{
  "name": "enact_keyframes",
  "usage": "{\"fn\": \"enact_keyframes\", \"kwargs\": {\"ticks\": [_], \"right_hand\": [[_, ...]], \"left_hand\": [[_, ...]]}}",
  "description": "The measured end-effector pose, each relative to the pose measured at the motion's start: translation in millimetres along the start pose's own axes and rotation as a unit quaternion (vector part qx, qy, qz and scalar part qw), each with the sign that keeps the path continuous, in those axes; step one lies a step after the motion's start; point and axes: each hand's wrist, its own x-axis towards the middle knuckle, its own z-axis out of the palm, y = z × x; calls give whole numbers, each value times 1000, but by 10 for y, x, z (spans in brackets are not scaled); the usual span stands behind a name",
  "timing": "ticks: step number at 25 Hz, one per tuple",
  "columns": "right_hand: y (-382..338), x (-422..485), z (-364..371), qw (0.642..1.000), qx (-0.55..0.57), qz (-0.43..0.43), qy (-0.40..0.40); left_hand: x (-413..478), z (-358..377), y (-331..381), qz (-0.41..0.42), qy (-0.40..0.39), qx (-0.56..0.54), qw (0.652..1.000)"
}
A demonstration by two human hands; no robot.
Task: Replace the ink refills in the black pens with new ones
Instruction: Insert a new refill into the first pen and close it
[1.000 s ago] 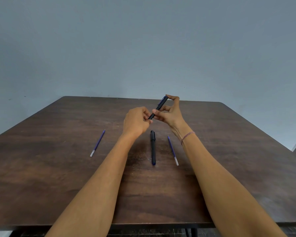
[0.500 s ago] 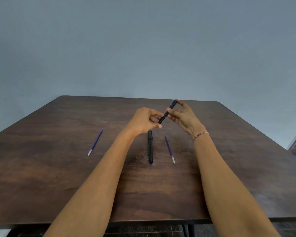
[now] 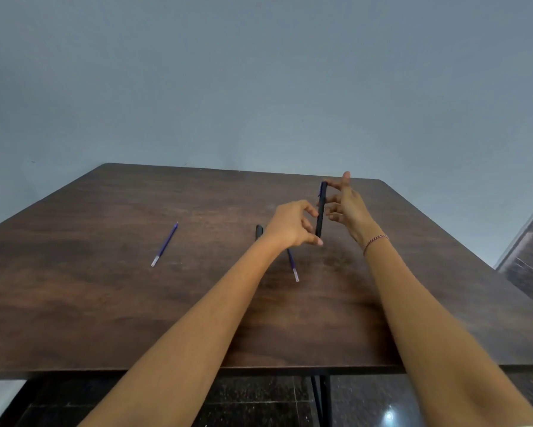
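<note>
Left grip first: my left hand (image 3: 293, 224) pinches the lower end of the black pen (image 3: 321, 211), thumb under its bottom tip and curled fingers against its side. My right hand (image 3: 348, 208) is nearly flat. Its fingers (image 3: 334, 199) are almost straight, with the tips on the pen's upper half from the right, the forefinger at the top and the thumb standing clear. The feed is smeared there, so I read it as touching rather than clasping. The pen stands almost upright in the air above the far right part of the table (image 3: 105, 303), and a trace of blue shows at its upper end.

On my screen the table is dark brown wood grain, backed by a plain blue-grey wall (image 3: 259, 87). Dark glossy floor (image 3: 259, 402) tiles show below the near edge, with a black table leg (image 3: 320, 396).

Lying on the wood:
- a blue refill (image 3: 165, 244) well to the left, apart from everything else
- the second pen (image 3: 259, 231), only its far end visible behind my left wrist
- the other refill (image 3: 293, 265) just right of it, upper part hidden under my left hand, clear end toward me

A thin bracelet (image 3: 376, 241) circles my right wrist.

Both forearms cross the near edge. The widest open stretch of wood lies on the left, around the blue refill. The table's right edge runs close beside my right arm.
</note>
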Motion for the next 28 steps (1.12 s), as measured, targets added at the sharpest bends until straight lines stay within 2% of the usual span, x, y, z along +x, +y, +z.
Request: {"fn": "enact_keyframes", "kwargs": {"ticks": [2,7,12,16,19,24,28], "right_hand": [[-33,-52,-167,997,-78,-7,-7],[-35,-138,-518,960,-277,-15,-28],[93,-193,-531,921,-387,-10,-50],[221,-109,-546,894,-444,9,-62],[259,-146,-582,874,-483,43,-42],[279,-192,-566,875,-482,42,-27],[244,-160,-547,875,-483,34,-22]], "left_hand": [[-46,162,116,-10,-8,13,1000],[-174,505,328,-29,46,125,991],[-223,649,332,-76,37,125,989],[-237,687,313,-108,14,105,989],[-236,701,340,-135,-5,78,988],[-218,737,368,-148,-21,68,986],[-229,734,349,-122,-16,15,992]]}}
